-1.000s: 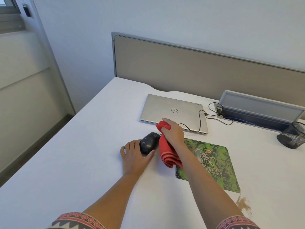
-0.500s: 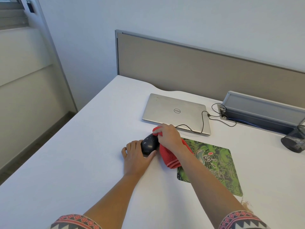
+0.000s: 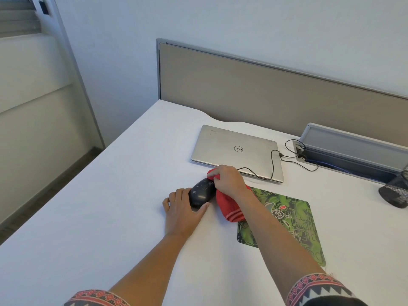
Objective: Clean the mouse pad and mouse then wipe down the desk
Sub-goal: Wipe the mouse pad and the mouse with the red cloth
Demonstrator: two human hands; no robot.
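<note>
Down onto the far end of the mouse the right hand has come in the last second, bringing the red cloth with it. The cloth hung loose above the desk before; now its bunched top presses on the mouse's nose and its tail lies along the mouse's right flank. The left hand has not shifted.

The mouse sits on the bare desk, just left of the mouse pad and off it. The left hand grips the mouse's near end, thumb on one side and fingers on the other. The right hand is curled tight round the cloth, whose striped hem reaches the pad's left edge. The two hands are close together, with only the mouse between them.

Beyond the pad lies a closed laptop, and its black cable loops along the desk just past the pad's far edge. A mesh pen cup stands well off to the pad's right.

The risks are likely small. A hard sideways stroke could squirt the mouse out of the left hand's light hold. The right knuckles work near the cable, so a long push away from the pad could snag it and tug the laptop. The part under the left palm may also go unwiped unless that grip shifts.
</note>
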